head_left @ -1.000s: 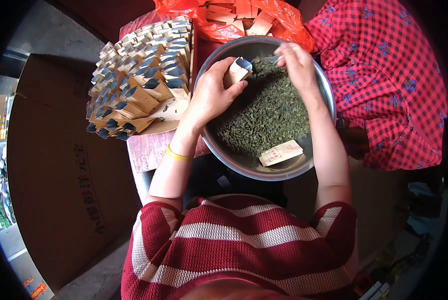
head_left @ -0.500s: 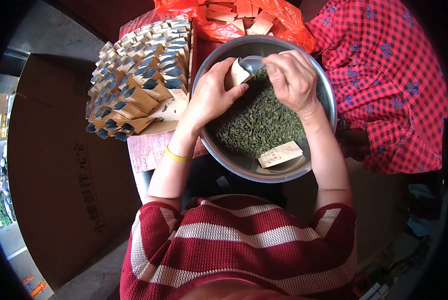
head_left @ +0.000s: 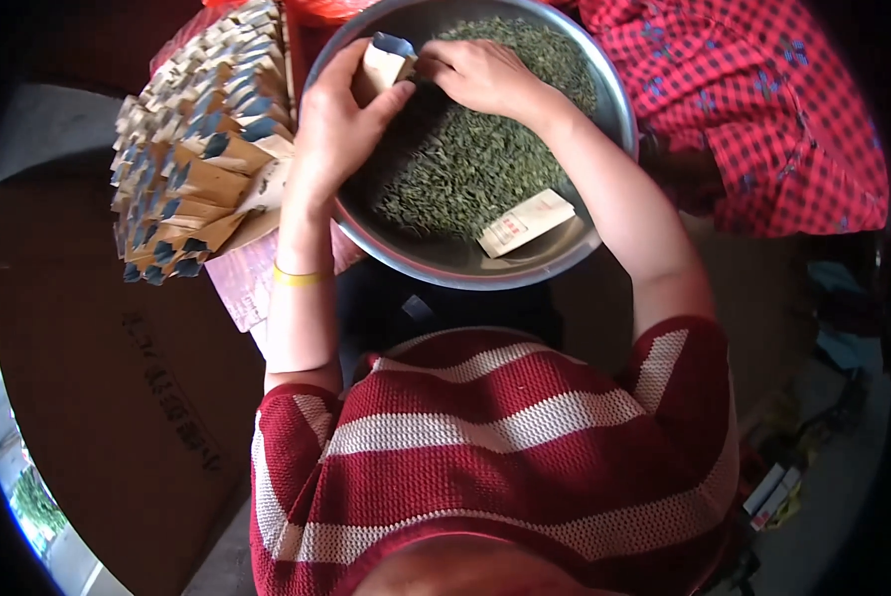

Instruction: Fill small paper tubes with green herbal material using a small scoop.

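Note:
My left hand [head_left: 338, 119] is closed round a small paper bag [head_left: 384, 66], holding it upright with its dark-lined mouth open. Close beside the bag, my right hand [head_left: 480, 77] has its fingers curled downward over the leaves. Whatever those fingers hold is hidden. Both hands are over a wide metal bowl [head_left: 465, 277] of dried green leaves [head_left: 465, 174], which look like tea. A flat paper packet [head_left: 528, 224] lies on the leaves near the bowl's front right side.
Left of the bowl, many open paper bags [head_left: 202, 139] stand packed together on a pinkish tabletop [head_left: 244, 281]. A large cardboard box [head_left: 88, 377] is at the left. Red plastic [head_left: 331, 8] shows behind the bowl, and red checked cloth [head_left: 734, 109] hangs at the right.
The whole view has shifted, so the bowl appears higher and further left. My right hand has come down from above the bag's mouth to beside it. The scoop at the mouth no longer shows.

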